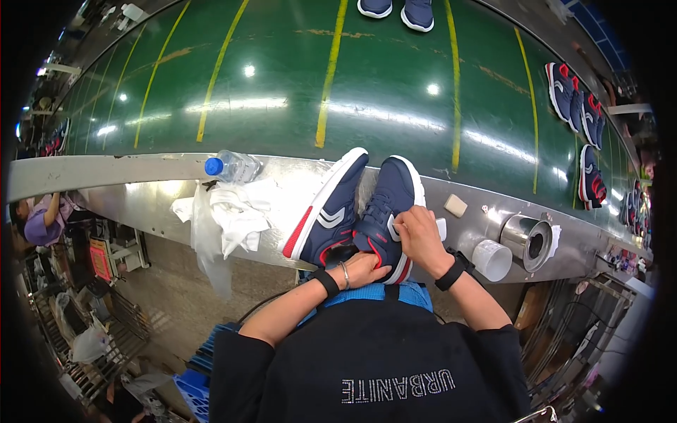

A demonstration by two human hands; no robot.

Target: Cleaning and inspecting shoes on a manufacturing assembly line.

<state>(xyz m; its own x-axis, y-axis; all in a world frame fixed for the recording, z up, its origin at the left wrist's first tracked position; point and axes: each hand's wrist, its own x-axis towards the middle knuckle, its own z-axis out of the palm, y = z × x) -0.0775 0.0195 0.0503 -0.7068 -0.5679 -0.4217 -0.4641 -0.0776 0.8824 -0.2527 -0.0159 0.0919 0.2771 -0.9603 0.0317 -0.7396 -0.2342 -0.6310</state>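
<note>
Two navy sneakers with white soles and red trim lean against the metal bench edge in front of me, toes pointing away. My left hand (361,270) grips the right-hand sneaker (392,187) at its heel opening, fingers closed and partly inside the collar. Against that shoe's upper, my right hand (421,236) pinches a small white piece (441,228), which looks like cloth. White shows on both sides of the fingers. The left-hand sneaker (342,194) rests alongside, untouched, its white stripes and red heel sole facing left.
On the metal ledge (282,190) lie a blue-capped bottle (238,167), crumpled white cloth (240,215), an off-white block (455,205), a metal can (527,242) and a white cup (491,259). Beyond runs a green belt (275,77) carrying more sneakers (564,95). Another person (46,220) is at far left.
</note>
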